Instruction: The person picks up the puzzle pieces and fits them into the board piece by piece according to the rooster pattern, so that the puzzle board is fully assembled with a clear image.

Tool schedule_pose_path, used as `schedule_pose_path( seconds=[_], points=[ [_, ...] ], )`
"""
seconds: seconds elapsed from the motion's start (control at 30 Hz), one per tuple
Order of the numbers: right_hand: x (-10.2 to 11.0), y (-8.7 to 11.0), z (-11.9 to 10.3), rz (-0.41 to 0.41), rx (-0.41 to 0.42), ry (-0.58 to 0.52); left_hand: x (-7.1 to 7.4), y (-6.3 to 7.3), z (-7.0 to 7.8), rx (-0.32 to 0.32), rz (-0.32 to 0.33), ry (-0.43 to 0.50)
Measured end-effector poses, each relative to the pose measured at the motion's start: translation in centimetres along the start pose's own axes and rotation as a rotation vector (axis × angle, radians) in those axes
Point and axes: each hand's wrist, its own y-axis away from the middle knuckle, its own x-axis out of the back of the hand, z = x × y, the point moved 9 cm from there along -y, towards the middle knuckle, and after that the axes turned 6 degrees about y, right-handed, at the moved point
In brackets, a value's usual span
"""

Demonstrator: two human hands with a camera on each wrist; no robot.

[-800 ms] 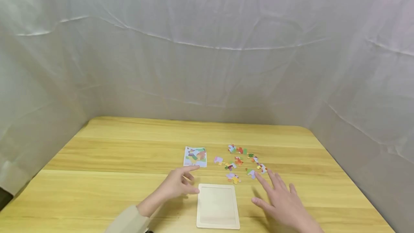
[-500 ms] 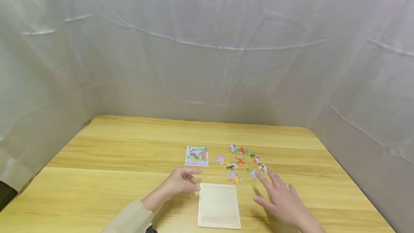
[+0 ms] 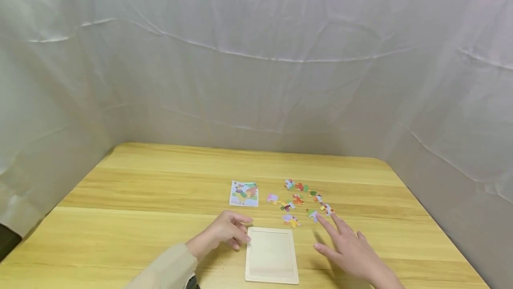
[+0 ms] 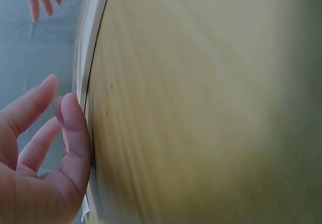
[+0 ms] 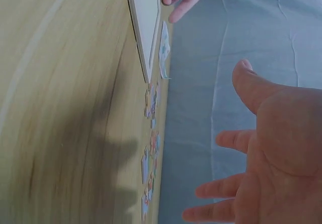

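My left hand (image 3: 227, 231) hovers at the upper left corner of a pale wooden puzzle tray (image 3: 294, 258), its fingers loosely bent with nothing between them. Whether the thumb touches the rim I cannot tell. On the other side, my right hand (image 3: 352, 249) is spread above the table, palm facing down and inward, holding nothing. Its fingertips are near the closest jigsaw pieces (image 3: 313, 215). In the right wrist view the fingers (image 5: 221, 189) are straight and apart, above the table, with several jigsaw pieces (image 5: 146, 164) lying beyond.
Several colourful jigsaw pieces (image 3: 298, 199) lie scattered behind the tray, to the right. A small picture card (image 3: 244, 193) lies to their left. The wooden table (image 3: 140, 191) is enclosed by grey cloth walls (image 3: 248, 93) at the back and sides.
My left hand has shifted slightly right and lower, beside the tray's corner. The right hand stays nearly still. The view has turned slightly; pieces, card and tray lie as before.
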Motion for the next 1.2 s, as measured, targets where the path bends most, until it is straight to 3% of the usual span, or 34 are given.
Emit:
schedule_pose_path(
  seconds=[0.23,0.63,0.8,1.2],
  points=[
    [-0.3,-0.1,0.2,-0.018,0.011,-0.020,0.2,-0.3,-0.1,0.022,0.038,-0.087],
    [-0.7,0.0,0.2,-0.046,0.014,-0.038,0.3,-0.4,-0.1,0.001,0.095,-0.214],
    [-0.9,-0.2,0.4,-0.052,0.015,-0.051,0.3,-0.5,0.0,0.000,0.111,-0.230],
    [-1.7,-1.4,2.7,-0.084,-0.006,-0.231,0.3,-0.4,0.1,-0.005,0.115,-0.255]
  ],
)
